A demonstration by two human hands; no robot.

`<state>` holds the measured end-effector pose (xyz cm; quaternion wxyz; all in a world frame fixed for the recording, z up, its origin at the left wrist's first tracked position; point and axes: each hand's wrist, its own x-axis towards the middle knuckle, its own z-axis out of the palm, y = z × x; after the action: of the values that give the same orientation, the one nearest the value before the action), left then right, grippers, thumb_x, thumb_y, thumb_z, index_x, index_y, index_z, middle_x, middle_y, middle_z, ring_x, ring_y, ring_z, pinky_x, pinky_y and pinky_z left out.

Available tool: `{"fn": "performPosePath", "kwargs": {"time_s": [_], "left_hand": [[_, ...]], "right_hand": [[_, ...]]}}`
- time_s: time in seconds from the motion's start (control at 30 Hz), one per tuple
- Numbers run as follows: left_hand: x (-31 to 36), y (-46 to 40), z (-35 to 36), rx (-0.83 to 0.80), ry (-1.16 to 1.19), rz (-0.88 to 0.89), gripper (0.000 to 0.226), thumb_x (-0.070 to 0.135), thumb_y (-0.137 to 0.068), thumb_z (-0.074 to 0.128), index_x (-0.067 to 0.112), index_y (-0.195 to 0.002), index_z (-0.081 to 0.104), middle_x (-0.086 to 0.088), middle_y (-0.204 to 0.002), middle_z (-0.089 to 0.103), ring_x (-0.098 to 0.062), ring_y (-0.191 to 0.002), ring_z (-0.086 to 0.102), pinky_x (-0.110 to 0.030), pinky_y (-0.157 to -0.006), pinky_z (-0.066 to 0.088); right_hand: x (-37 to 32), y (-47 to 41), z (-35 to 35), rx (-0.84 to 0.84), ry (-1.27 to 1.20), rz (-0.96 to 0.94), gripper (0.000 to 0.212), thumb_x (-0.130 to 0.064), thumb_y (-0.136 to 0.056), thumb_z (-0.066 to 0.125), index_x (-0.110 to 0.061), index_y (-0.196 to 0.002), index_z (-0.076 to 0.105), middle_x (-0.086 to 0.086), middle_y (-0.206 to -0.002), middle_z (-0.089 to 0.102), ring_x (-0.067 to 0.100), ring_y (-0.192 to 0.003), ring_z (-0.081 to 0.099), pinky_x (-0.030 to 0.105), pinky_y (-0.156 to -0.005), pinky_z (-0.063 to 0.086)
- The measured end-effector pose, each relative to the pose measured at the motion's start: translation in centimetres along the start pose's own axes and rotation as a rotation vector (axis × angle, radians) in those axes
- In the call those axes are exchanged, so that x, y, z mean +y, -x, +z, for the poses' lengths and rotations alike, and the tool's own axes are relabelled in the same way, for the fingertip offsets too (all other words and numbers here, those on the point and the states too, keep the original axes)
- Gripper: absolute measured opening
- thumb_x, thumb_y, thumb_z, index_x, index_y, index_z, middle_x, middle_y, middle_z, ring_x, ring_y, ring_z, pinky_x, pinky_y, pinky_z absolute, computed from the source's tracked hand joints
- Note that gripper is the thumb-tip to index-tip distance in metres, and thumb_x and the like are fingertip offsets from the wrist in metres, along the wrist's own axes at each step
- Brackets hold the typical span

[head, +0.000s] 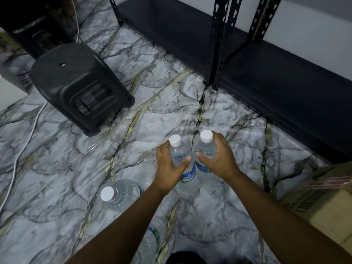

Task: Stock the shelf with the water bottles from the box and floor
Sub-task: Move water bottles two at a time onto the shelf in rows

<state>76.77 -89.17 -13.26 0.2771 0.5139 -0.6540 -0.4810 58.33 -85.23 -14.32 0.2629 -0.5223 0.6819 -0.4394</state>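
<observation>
Four water bottles in sight, all white-capped. At lower left, one bottle stands alone on the marble floor. Just right of it, along the bottom edge, a second bottle shows partly behind the left forearm. Centre frame, the left hand grips a third bottle around its upper body, fingers curled round it and thumb across the front. Touching it on the right, the fourth bottle sits in the right hand, whose fingers wrap its shoulder. Both are upright, low over the floor; whether their bases touch it, I cannot tell.

One black plastic stool at upper left, a white cable trailing down the left edge. One black metal shelf runs across the upper right, its bottom tier bare. One cardboard box at right edge, contents hidden. Open floor lies between hands and shelf.
</observation>
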Motion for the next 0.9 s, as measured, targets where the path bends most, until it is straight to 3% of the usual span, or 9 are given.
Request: {"fn": "performPosePath", "kwargs": {"time_s": [0.1, 0.17, 0.33, 0.47, 0.57, 0.63, 0.7, 0.8, 0.9], "left_hand": [[0.1, -0.2, -0.4, -0.136, 0.117, -0.008, 0.057, 0.038, -0.085, 0.067, 0.046, -0.130, 0.032, 0.011, -0.134, 0.049, -0.006, -0.124, 0.051, -0.046, -0.104, 0.045], [0.0, -0.8, -0.6, -0.116, 0.125, 0.001, 0.062, 0.046, -0.080, 0.072, 0.051, -0.130, 0.036, 0.009, -0.137, 0.051, -0.010, -0.126, 0.052, -0.047, -0.103, 0.047], [-0.8, -1.8, 0.1, 0.026, 0.055, 0.040, 0.067, 0.063, -0.066, 0.075, 0.059, -0.124, 0.042, 0.003, -0.131, 0.051, -0.015, -0.126, 0.050, -0.050, -0.103, 0.046], [-0.7, -1.8, 0.5, 0.021, 0.111, 0.041, 0.070, 0.043, -0.073, 0.080, 0.049, -0.130, 0.039, 0.002, -0.134, 0.051, -0.012, -0.125, 0.052, -0.042, -0.101, 0.049], [-0.6, -1.7, 0.5, -0.004, 0.167, 0.009, 0.074, 0.018, -0.077, 0.080, 0.035, -0.136, 0.037, 0.002, -0.136, 0.053, -0.001, -0.120, 0.055, -0.021, -0.094, 0.051], [-0.7, -1.6, 0.7, -0.003, 0.145, 0.007, 0.080, 0.016, -0.076, 0.080, 0.027, -0.141, 0.035, 0.005, -0.137, 0.052, 0.003, -0.121, 0.052, -0.016, -0.093, 0.048], [-0.9, -1.5, 0.8, -0.015, 0.152, -0.006, 0.085, 0.023, -0.073, 0.084, 0.024, -0.143, 0.035, 0.006, -0.138, 0.052, -0.002, -0.124, 0.052, -0.025, -0.099, 0.048], [-1.1, -1.4, 1.0, -0.018, 0.153, -0.012, 0.086, 0.042, -0.067, 0.085, 0.035, -0.138, 0.038, 0.003, -0.138, 0.052, -0.016, -0.128, 0.052, -0.047, -0.102, 0.047], [-0.5, -1.5, 1.3, 0.004, 0.171, -0.014, 0.074, 0.030, -0.071, 0.084, 0.043, -0.131, 0.043, 0.002, -0.133, 0.056, -0.015, -0.122, 0.057, -0.044, -0.098, 0.051]], "right_hand": [[0.4, 0.2, -0.4, -0.004, -0.042, 0.038, 0.077, -0.030, -0.071, 0.080, -0.014, -0.134, 0.040, -0.004, -0.125, 0.047, 0.002, -0.113, 0.046, 0.006, -0.091, 0.037], [0.8, 0.3, -0.8, -0.029, -0.010, 0.024, 0.081, -0.034, -0.069, 0.080, -0.011, -0.135, 0.038, -0.003, -0.126, 0.046, 0.005, -0.114, 0.047, 0.013, -0.092, 0.039], [1.0, 0.5, -1.5, -0.059, 0.047, -0.030, 0.089, -0.059, -0.063, 0.070, -0.017, -0.137, 0.044, -0.012, -0.124, 0.043, -0.010, -0.111, 0.039, -0.005, -0.088, 0.028], [1.2, 0.3, -0.7, -0.057, 0.029, -0.041, 0.092, -0.056, -0.062, 0.075, -0.017, -0.139, 0.042, -0.010, -0.129, 0.042, -0.008, -0.117, 0.038, -0.003, -0.094, 0.026], [1.4, 0.2, -0.4, -0.067, 0.035, -0.050, 0.092, -0.053, -0.062, 0.078, -0.017, -0.138, 0.042, -0.010, -0.130, 0.041, -0.002, -0.120, 0.040, 0.002, -0.098, 0.029], [1.5, 0.1, -0.3, -0.060, 0.044, -0.079, 0.091, -0.055, -0.063, 0.075, -0.019, -0.139, 0.040, -0.010, -0.135, 0.039, 0.005, -0.127, 0.039, 0.009, -0.103, 0.029], [1.6, 0.1, -0.1, -0.042, 0.023, -0.083, 0.090, -0.052, -0.065, 0.074, -0.020, -0.141, 0.038, -0.008, -0.141, 0.037, 0.006, -0.134, 0.035, 0.008, -0.108, 0.025], [1.3, 0.1, 0.1, 0.009, -0.022, -0.026, 0.079, -0.047, -0.068, 0.075, -0.025, -0.136, 0.040, -0.006, -0.132, 0.046, -0.005, -0.121, 0.041, 0.002, -0.098, 0.030], [1.2, -0.2, 0.1, 0.076, -0.024, 0.034, 0.074, -0.031, -0.070, 0.079, -0.017, -0.134, 0.045, -0.001, -0.122, 0.050, -0.007, -0.110, 0.044, -0.001, -0.090, 0.032]]}}
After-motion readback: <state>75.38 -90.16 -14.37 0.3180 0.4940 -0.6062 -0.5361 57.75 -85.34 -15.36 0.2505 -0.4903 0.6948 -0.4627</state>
